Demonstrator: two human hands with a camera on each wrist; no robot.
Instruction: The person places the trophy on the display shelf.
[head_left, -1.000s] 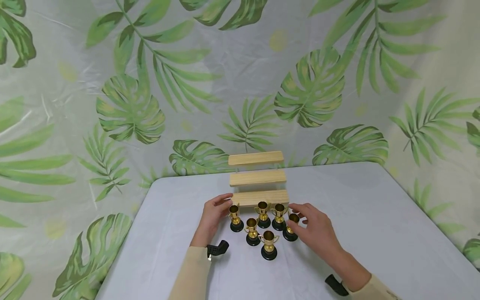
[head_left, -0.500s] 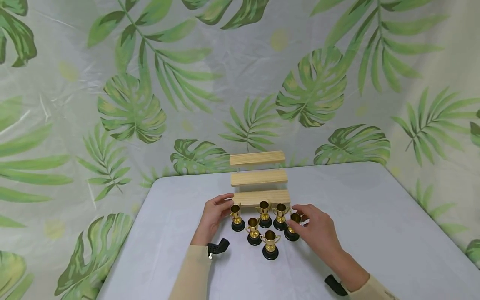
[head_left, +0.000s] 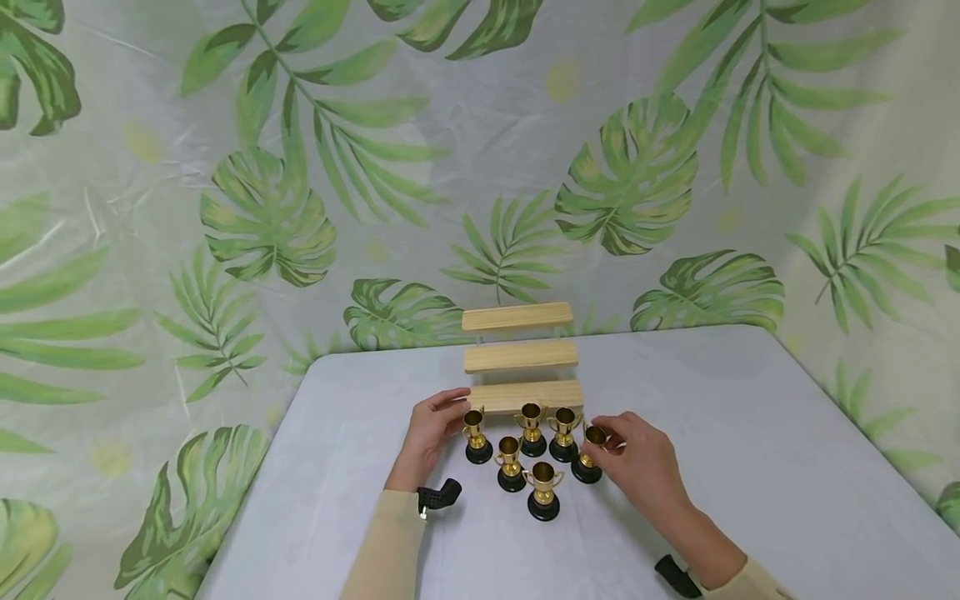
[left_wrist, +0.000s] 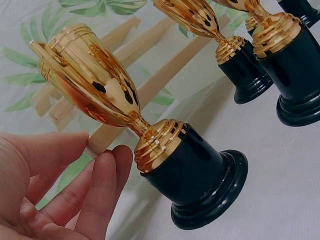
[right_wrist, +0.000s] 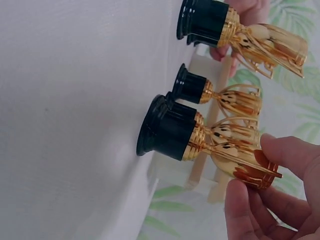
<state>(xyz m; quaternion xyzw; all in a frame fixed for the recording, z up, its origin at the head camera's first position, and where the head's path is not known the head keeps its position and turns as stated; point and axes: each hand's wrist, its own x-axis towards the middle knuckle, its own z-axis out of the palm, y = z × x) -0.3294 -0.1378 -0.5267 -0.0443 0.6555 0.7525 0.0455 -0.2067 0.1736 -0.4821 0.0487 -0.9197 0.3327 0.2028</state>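
Note:
Several small gold trophy cups on black bases stand grouped on the white table. At the right of the group, my right hand (head_left: 645,458) pinches the bowl of one trophy (right_wrist: 235,160) between thumb and fingers; its base still appears to rest on the cloth. My left hand (head_left: 429,433) pinches the left end of the lowest board of a three-tier wooden shelf (head_left: 521,357). Close beside the left fingers, but apart from them, stands another trophy (left_wrist: 175,150). The nearest trophy (head_left: 543,492) stands in front of the others.
Between the hands stand more trophies, including a left-middle one (head_left: 511,465) and two by the shelf's front, one trophy (head_left: 532,432) beside another trophy (head_left: 564,435). Behind the table (head_left: 720,400) hangs a leaf-patterned curtain (head_left: 510,150).
My right hand's thumb and fingers have closed in on the rightmost trophy's bowl. The left hand stays at the shelf end. The whole view has shifted slightly.

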